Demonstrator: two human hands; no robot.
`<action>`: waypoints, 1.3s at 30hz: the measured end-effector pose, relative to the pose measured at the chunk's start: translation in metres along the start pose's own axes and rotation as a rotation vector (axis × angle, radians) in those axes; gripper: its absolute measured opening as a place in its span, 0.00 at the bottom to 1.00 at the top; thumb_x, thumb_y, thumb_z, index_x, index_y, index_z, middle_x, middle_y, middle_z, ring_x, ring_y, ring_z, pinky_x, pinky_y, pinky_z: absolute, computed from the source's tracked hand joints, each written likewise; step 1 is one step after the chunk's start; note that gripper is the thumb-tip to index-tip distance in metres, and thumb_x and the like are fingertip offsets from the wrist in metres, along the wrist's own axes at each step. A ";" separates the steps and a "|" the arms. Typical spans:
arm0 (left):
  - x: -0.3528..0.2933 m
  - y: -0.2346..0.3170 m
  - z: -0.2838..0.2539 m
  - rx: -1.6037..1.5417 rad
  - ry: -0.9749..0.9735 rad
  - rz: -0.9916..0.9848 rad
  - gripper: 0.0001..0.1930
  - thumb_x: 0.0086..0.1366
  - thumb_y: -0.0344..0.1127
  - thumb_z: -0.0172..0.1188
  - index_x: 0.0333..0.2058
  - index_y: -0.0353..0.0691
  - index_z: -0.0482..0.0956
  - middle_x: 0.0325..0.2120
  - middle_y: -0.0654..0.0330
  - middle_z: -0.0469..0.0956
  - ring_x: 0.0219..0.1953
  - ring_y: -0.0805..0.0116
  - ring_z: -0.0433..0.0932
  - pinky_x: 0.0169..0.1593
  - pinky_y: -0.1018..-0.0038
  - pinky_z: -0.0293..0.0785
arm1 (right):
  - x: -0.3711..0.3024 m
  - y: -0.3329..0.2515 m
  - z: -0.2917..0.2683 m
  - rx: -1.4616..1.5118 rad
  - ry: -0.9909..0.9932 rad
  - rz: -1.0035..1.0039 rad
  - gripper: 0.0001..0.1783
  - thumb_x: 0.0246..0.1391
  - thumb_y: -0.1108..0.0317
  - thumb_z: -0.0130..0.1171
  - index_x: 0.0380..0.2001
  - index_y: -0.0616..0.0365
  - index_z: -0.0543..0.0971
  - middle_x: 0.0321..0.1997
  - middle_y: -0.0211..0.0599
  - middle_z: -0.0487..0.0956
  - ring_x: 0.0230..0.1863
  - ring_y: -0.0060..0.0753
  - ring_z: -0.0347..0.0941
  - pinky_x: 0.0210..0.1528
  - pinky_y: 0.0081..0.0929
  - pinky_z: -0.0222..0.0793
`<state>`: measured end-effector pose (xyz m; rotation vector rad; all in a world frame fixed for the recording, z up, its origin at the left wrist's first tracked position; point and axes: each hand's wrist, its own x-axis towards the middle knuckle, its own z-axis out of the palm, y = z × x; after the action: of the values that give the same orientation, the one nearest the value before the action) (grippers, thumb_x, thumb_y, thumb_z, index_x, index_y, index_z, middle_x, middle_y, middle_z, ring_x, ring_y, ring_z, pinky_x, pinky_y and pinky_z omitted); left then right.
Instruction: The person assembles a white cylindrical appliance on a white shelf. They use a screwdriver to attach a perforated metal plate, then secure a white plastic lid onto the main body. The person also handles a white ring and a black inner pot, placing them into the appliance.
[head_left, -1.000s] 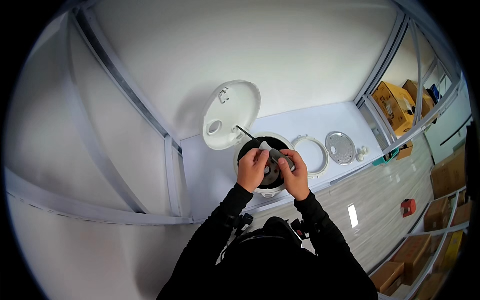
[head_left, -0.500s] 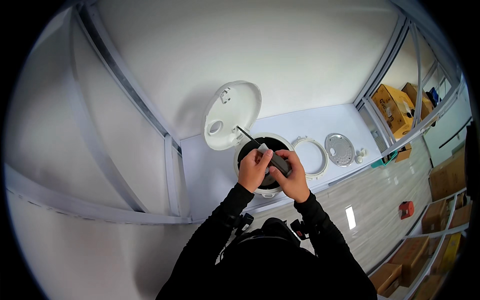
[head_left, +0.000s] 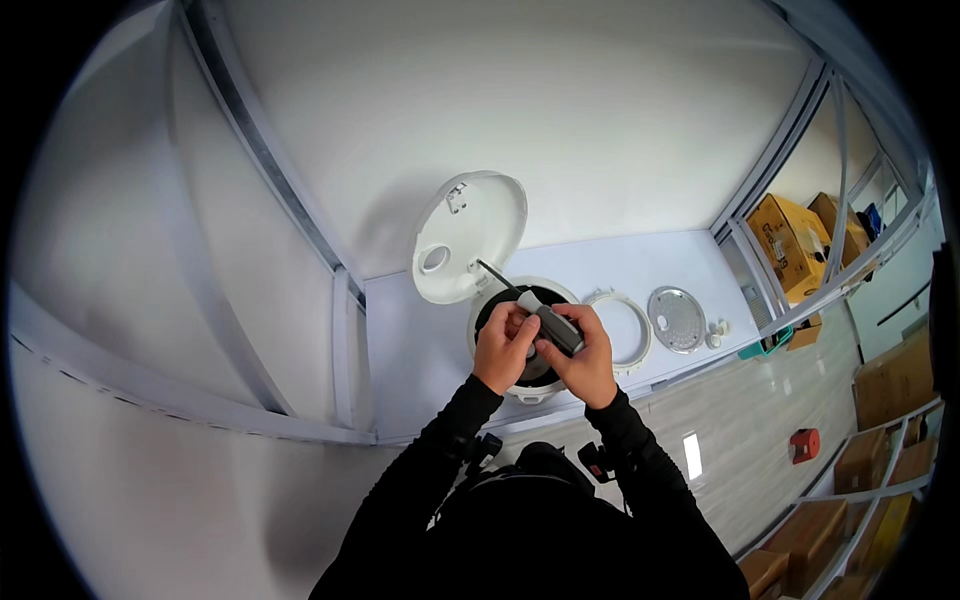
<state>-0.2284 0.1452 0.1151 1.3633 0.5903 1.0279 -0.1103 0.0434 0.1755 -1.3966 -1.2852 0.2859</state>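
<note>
A white rice cooker [head_left: 480, 351] stands with its round lid [head_left: 478, 215] swung up and the dark inside of the body partly hidden by my hands. Across the opening slants a screwdriver [head_left: 560, 331] with a grey handle, its tip meeting the lid's inner face close to the hinge. My right hand [head_left: 590, 355] is wrapped round the rear of the handle, thumb and fingers pressed on it. On the handle's left side, my left hand [head_left: 502, 350] is closed, its thumb and curled fingers against the grip nearer the shaft.
Right of the cooker, a white ring [head_left: 645, 335], a perforated metal disc [head_left: 678, 320] and small white parts [head_left: 716, 338] lie on the white table [head_left: 420, 385]. Metal frame posts [head_left: 345, 350] and a wall border the table. Cardboard boxes [head_left: 790, 240] and a red object [head_left: 804, 446] are farther right.
The screwdriver's handle has turned and shows more of itself. My left thumb has slid lower along it. The tip stays at the lid, and the whole view has shifted slightly.
</note>
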 end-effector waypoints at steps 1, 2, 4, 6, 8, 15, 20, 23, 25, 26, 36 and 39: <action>0.001 0.001 0.002 -0.028 0.026 0.000 0.15 0.73 0.42 0.61 0.45 0.33 0.77 0.30 0.66 0.78 0.30 0.79 0.76 0.35 0.79 0.73 | 0.000 0.003 0.001 0.056 0.002 0.029 0.21 0.55 0.69 0.68 0.50 0.63 0.77 0.46 0.46 0.79 0.48 0.42 0.78 0.52 0.33 0.73; 0.002 0.003 0.003 -0.056 0.053 0.000 0.16 0.73 0.42 0.61 0.46 0.33 0.76 0.31 0.66 0.78 0.30 0.79 0.76 0.35 0.80 0.73 | -0.002 0.008 0.003 0.112 0.003 0.058 0.20 0.57 0.68 0.67 0.50 0.63 0.77 0.46 0.47 0.79 0.48 0.43 0.77 0.52 0.34 0.72; 0.004 0.008 0.004 -0.156 0.079 -0.087 0.17 0.73 0.44 0.61 0.46 0.33 0.76 0.31 0.66 0.78 0.30 0.79 0.75 0.35 0.80 0.73 | -0.002 0.012 0.002 0.141 -0.014 0.067 0.19 0.60 0.66 0.64 0.50 0.64 0.77 0.46 0.48 0.79 0.47 0.47 0.77 0.52 0.34 0.72; 0.009 0.010 0.001 -0.198 0.093 -0.145 0.18 0.73 0.45 0.61 0.46 0.33 0.76 0.31 0.66 0.78 0.30 0.79 0.75 0.35 0.80 0.73 | 0.000 0.012 -0.002 0.089 -0.052 0.024 0.17 0.63 0.64 0.61 0.50 0.65 0.76 0.46 0.50 0.78 0.46 0.51 0.77 0.50 0.35 0.72; 0.006 0.011 -0.002 -0.170 0.091 -0.193 0.19 0.73 0.46 0.61 0.46 0.33 0.76 0.31 0.66 0.78 0.30 0.79 0.75 0.35 0.79 0.74 | -0.001 0.003 -0.004 -0.009 -0.061 -0.096 0.16 0.59 0.71 0.62 0.49 0.64 0.76 0.48 0.51 0.78 0.46 0.55 0.76 0.50 0.39 0.73; 0.005 0.023 0.007 -0.201 0.135 -0.281 0.17 0.73 0.46 0.61 0.46 0.35 0.79 0.31 0.69 0.77 0.31 0.82 0.74 0.34 0.81 0.71 | 0.014 0.004 -0.011 -0.025 -0.116 -0.409 0.21 0.53 0.74 0.65 0.51 0.63 0.76 0.50 0.52 0.78 0.51 0.57 0.75 0.49 0.41 0.73; 0.006 0.019 0.018 -0.225 0.210 -0.231 0.20 0.73 0.44 0.61 0.53 0.33 0.77 0.37 0.65 0.79 0.39 0.77 0.78 0.44 0.78 0.75 | 0.011 0.008 -0.019 0.091 -0.215 0.068 0.26 0.54 0.68 0.69 0.54 0.64 0.75 0.51 0.54 0.77 0.50 0.55 0.77 0.44 0.38 0.75; 0.006 0.020 0.029 -0.285 0.230 -0.243 0.21 0.74 0.42 0.60 0.57 0.33 0.75 0.41 0.61 0.80 0.45 0.72 0.81 0.49 0.75 0.78 | 0.014 0.015 -0.031 0.123 -0.325 0.227 0.26 0.54 0.67 0.69 0.55 0.63 0.75 0.47 0.50 0.77 0.44 0.48 0.78 0.41 0.34 0.75; 0.009 0.020 0.028 -0.331 0.224 -0.264 0.20 0.74 0.40 0.60 0.57 0.33 0.74 0.42 0.60 0.80 0.47 0.70 0.81 0.50 0.73 0.78 | 0.012 0.028 -0.028 0.078 -0.244 -0.037 0.24 0.56 0.69 0.68 0.55 0.63 0.76 0.45 0.47 0.77 0.40 0.39 0.78 0.39 0.31 0.74; 0.010 0.021 0.029 -0.354 0.222 -0.274 0.20 0.74 0.40 0.60 0.57 0.33 0.74 0.42 0.59 0.80 0.48 0.69 0.81 0.51 0.73 0.78 | 0.013 0.031 -0.031 0.025 -0.238 -0.132 0.24 0.56 0.69 0.68 0.55 0.62 0.76 0.43 0.46 0.77 0.40 0.40 0.77 0.40 0.32 0.74; 0.006 0.004 0.040 -0.326 0.327 -0.239 0.19 0.71 0.39 0.64 0.52 0.30 0.76 0.42 0.59 0.82 0.41 0.74 0.82 0.43 0.76 0.79 | 0.021 0.037 -0.044 0.167 -0.316 -0.001 0.26 0.60 0.61 0.65 0.56 0.64 0.74 0.44 0.52 0.80 0.43 0.54 0.79 0.45 0.40 0.76; 0.004 0.001 0.045 -0.394 0.382 -0.230 0.17 0.71 0.35 0.61 0.52 0.30 0.75 0.44 0.56 0.82 0.43 0.70 0.83 0.46 0.73 0.81 | 0.024 0.047 -0.044 0.241 -0.398 0.054 0.25 0.62 0.59 0.64 0.57 0.64 0.74 0.46 0.55 0.82 0.46 0.57 0.81 0.48 0.40 0.76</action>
<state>-0.1888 0.1263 0.1241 0.7393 0.7596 1.1511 -0.0437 0.0504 0.1622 -1.2040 -1.4782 0.7616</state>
